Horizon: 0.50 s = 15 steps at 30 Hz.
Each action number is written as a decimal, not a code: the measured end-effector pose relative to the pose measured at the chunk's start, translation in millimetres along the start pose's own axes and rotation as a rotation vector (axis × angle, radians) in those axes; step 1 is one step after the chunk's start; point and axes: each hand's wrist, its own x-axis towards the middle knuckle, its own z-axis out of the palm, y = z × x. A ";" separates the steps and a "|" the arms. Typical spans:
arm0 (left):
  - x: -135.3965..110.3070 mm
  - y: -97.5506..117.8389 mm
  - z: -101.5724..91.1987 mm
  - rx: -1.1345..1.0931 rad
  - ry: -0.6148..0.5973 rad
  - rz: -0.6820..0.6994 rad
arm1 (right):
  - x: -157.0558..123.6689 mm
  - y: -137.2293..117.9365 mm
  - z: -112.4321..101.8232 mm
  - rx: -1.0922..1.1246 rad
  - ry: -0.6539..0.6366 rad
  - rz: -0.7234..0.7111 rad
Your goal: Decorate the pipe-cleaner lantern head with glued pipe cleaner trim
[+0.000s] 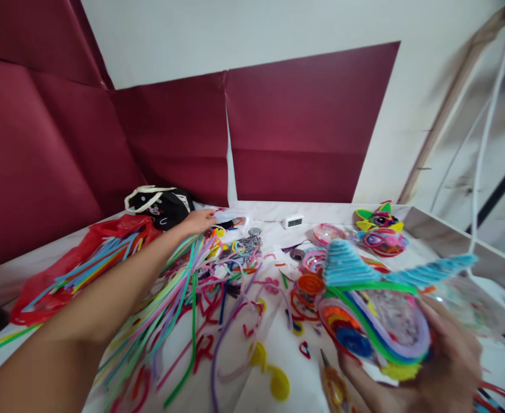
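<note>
My right hand (pixel 445 350) is wrapped round a pipe-cleaner craft (pixel 376 321) at the lower right. It has two light-blue ear-like points, rainbow-coloured bands, orange and blue coils, a yellow tuft and a clear middle. Far across the table, my left hand (pixel 200 221) is stretched out, its fingers closed at the edge of a clear plastic bag (pixel 230 216). Under the left forearm spreads a big bundle of pastel pipe cleaners (pixel 170 298). Scissors (pixel 336 384) with orange handles lie just left of my right hand, points facing away.
A red plastic bag (pixel 54 281) of pipe cleaners lies left, a black bag (pixel 161 206) behind it. A white digital clock (pixel 293 221) stands at the back. Finished crafts (pixel 381 232) sit back right. Loose pieces, yellow discs (pixel 278 381) and orange coils (pixel 310 284) are scattered centrally.
</note>
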 end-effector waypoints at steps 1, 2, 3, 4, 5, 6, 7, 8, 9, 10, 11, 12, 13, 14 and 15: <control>-7.1 -3.5 3.6 0.012 -0.033 0.002 | -0.5 -0.4 0.4 0.012 0.005 0.000; -13.6 -5.8 8.3 0.020 -0.061 0.010 | -1.1 -0.9 0.8 0.025 0.010 -0.001; -18.7 -6.7 13.7 0.025 -0.083 0.025 | -1.6 -1.4 1.2 0.036 0.008 -0.001; -22.0 -6.3 19.1 0.027 -0.099 0.045 | -2.0 -1.8 1.5 0.040 -0.002 0.000; -22.8 -4.7 24.3 0.026 -0.111 0.067 | -2.3 -2.2 1.7 0.039 -0.012 -0.006; -21.2 -2.1 29.0 0.023 -0.118 0.095 | -2.4 -2.5 1.8 0.034 -0.026 -0.015; -17.1 1.2 33.3 0.020 -0.122 0.117 | -2.3 -2.7 1.8 0.029 -0.031 -0.035; -10.8 4.9 37.2 0.018 -0.132 0.136 | -2.0 -2.7 1.7 0.024 -0.035 -0.059; -2.8 8.7 41.1 0.018 -0.150 0.151 | -1.5 -2.6 1.5 0.022 -0.036 -0.073; 6.3 12.3 44.9 0.022 -0.179 0.160 | -1.0 -2.3 1.2 0.022 -0.032 -0.077; 16.2 15.2 48.8 0.029 -0.207 0.162 | -0.5 -1.7 0.9 0.023 -0.031 -0.068; 26.3 17.2 52.7 0.041 -0.229 0.154 | 0.0 -0.8 0.7 0.017 -0.037 -0.047; 36.2 18.3 56.4 0.056 -0.245 0.141 | 0.4 0.4 0.6 0.006 -0.040 -0.030; 45.6 18.2 59.8 0.072 -0.253 0.125 | 0.6 2.0 0.7 -0.008 -0.040 -0.012; 54.4 17.2 62.8 0.088 -0.251 0.109 | 0.5 3.9 0.9 -0.022 -0.036 -0.006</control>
